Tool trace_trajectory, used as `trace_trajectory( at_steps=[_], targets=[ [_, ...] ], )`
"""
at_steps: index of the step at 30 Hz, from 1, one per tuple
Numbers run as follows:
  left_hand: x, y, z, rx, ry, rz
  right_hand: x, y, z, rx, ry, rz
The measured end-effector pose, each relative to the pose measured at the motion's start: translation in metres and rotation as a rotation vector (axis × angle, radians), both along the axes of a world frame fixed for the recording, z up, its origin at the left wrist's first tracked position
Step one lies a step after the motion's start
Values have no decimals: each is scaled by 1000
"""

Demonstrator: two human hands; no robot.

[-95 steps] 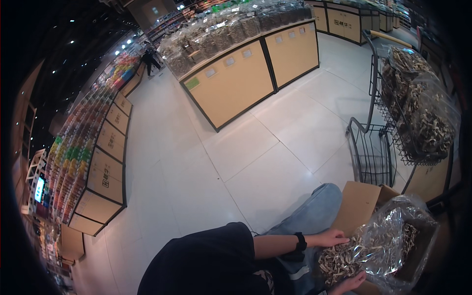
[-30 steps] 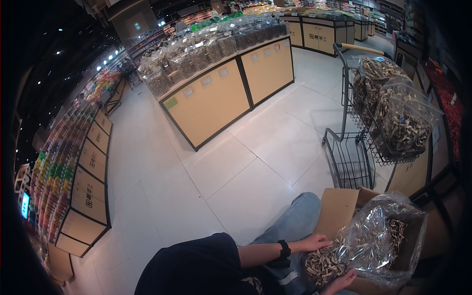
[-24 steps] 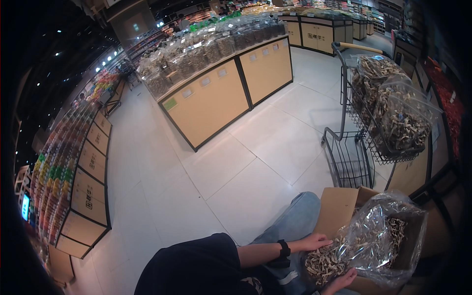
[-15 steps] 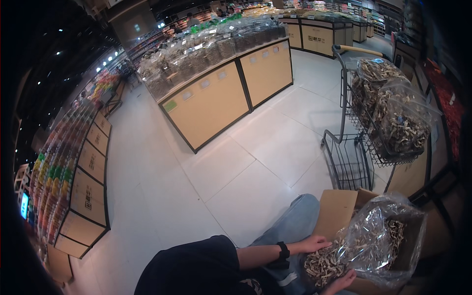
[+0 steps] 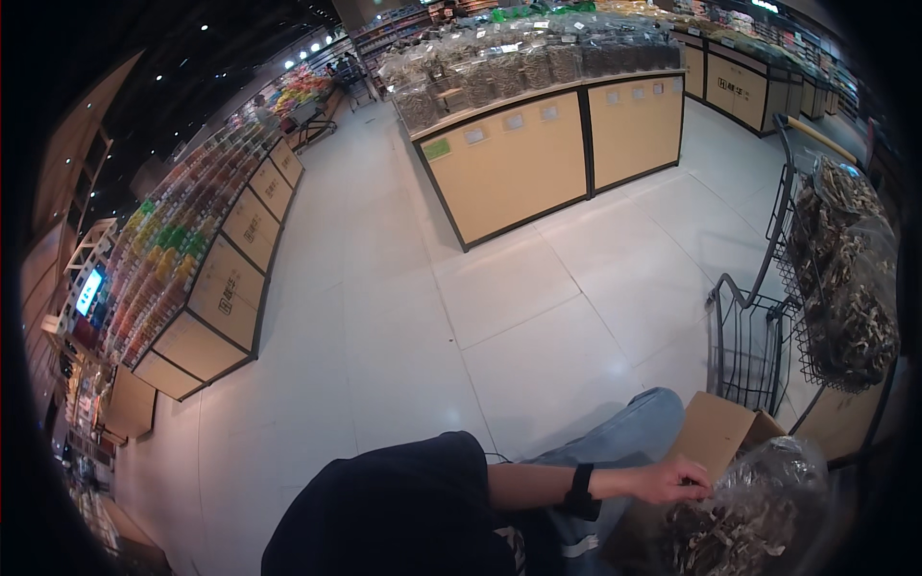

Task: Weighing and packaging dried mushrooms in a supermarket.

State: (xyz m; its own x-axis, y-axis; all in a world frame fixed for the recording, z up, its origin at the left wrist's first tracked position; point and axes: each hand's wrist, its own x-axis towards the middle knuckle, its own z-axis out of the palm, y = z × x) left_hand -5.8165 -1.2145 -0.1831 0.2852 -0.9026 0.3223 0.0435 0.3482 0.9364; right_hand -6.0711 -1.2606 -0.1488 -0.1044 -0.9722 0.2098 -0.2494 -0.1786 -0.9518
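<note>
My left hand (image 5: pixel 672 481), with a dark band at its wrist, is closed on the rim of a large clear plastic bag (image 5: pixel 805 468). Inside the bag is a pile of dark and pale dried pieces (image 5: pixel 735 540) that look like dried mushrooms. The bag stands at an open cardboard box (image 5: pixel 709 434), whose raised flap shows just beyond my fingers. I cannot see my right hand; the lower right of the picture is dark.
A black wire shopping cart (image 5: pixel 759 317) stands beyond the box, loaded with filled clear bags (image 5: pixel 845 278). Ahead is a wood-panelled display stand (image 5: pixel 509 173) heaped with bagged goods. Another stand (image 5: pixel 240 259) with colourful packages runs along the left. Pale tiled floor (image 5: pixel 384 365) lies between them.
The view has swung left, so the stands and cart sit further right. The bag's mouth has been raised and its rim drawn up by my left hand. My right hand has left the picture.
</note>
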Motion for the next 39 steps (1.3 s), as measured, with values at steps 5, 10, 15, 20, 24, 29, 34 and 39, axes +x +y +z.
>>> trace_trajectory(
  at_steps=[5, 10, 15, 20, 24, 29, 34, 39],
  targets=[
    [-16, -5, 25, -33, -57, -18, 21, 19, 10, -36, -405, -68],
    [-21, -12, 19, -123, -49, 63, -20, 0, -38, -204, 193, -217],
    [-21, -24, 29, -228, -136, 120, -6, -3, -47, -253, 270, -212],
    [-33, -36, 29, -164, -63, 114, 9, -1, -31, -224, 150, -133],
    [-47, -28, 40, -196, -14, 84, 12, 0, -28, -210, 120, -104],
    [-53, -30, 32, -154, -5, 57, 14, -4, -29, -203, 92, -79],
    [-43, -36, 19, -164, 79, 88, 12, -8, -30, -203, 72, -82],
    [-30, -36, 19, -160, 19, 109, 12, -5, -30, -193, 60, -81]
  ],
)
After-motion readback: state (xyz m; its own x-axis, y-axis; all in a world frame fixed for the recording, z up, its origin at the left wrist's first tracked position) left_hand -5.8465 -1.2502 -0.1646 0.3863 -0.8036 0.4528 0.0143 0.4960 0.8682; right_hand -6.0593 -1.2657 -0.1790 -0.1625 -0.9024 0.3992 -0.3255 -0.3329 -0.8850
